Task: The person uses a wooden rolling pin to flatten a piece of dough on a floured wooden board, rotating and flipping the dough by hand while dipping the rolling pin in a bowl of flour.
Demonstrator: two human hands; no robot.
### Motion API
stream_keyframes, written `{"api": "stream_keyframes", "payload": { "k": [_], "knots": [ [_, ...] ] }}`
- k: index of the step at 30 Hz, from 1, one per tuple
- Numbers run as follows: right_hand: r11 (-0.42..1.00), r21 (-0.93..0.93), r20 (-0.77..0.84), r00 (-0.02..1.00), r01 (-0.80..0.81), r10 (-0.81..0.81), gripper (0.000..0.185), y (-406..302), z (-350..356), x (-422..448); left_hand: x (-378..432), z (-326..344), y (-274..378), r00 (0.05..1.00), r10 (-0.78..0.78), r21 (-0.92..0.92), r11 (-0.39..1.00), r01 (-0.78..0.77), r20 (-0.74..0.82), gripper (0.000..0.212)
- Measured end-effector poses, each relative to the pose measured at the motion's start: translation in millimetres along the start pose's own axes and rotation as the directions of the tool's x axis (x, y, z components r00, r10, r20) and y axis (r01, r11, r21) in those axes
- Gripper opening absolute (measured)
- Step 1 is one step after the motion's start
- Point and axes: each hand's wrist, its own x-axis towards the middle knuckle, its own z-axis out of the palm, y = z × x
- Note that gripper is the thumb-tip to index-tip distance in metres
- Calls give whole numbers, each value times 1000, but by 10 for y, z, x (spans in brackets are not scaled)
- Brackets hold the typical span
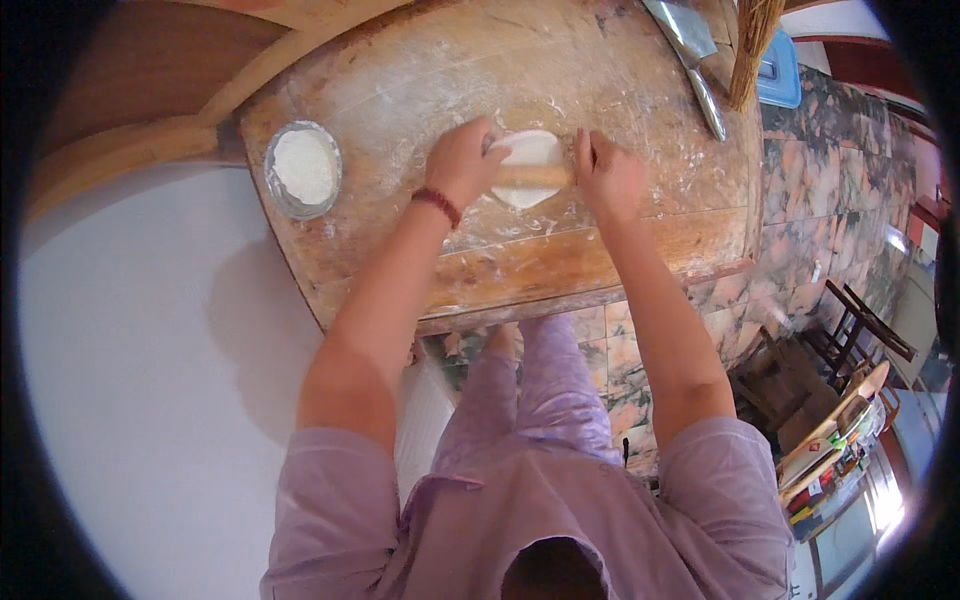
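A flattened white piece of dough [531, 142] lies on the floured wooden table [420, 82]. Across it runs a short wooden rolling pin [534, 177], slightly blurred. My left hand [461, 161], below which a dark red bracelet circles the wrist, grips the pin's left end, its fingertips over the dough's left edge. At the other end, my right hand [611, 176] is curled closed around the pin. Both ends of the pin are hidden by my hands.
A glass bowl of white flour [304, 166] stands at the table's left edge. Towards the back right lie a metal cleaver [694, 64] and a straw brush [754, 49]. A blue plastic container [780, 71] is beyond the right edge. A wooden chair [787, 382] stands on the tiled floor.
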Motion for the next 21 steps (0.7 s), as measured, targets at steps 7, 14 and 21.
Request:
{"api": "stream_keyframes", "payload": {
  "k": [7, 14, 21],
  "knots": [
    [1000, 10, -38, 999, 24, -24, 36, -186, 52, -11, -285, 223, -208, 917, 52, -1, 998, -57, -396, 16],
    [994, -21, -180, 977, 109, -111, 27, -147, 221, 81, -158, 295, -322, 913, 89, 229, 974, 4, -398, 18],
    [996, -61, -83, 995, -60, 55, 32, -244, 237, 316, 135, 136, -351, 887, 246, 300, 945, -130, -390, 19]
  ]
}}
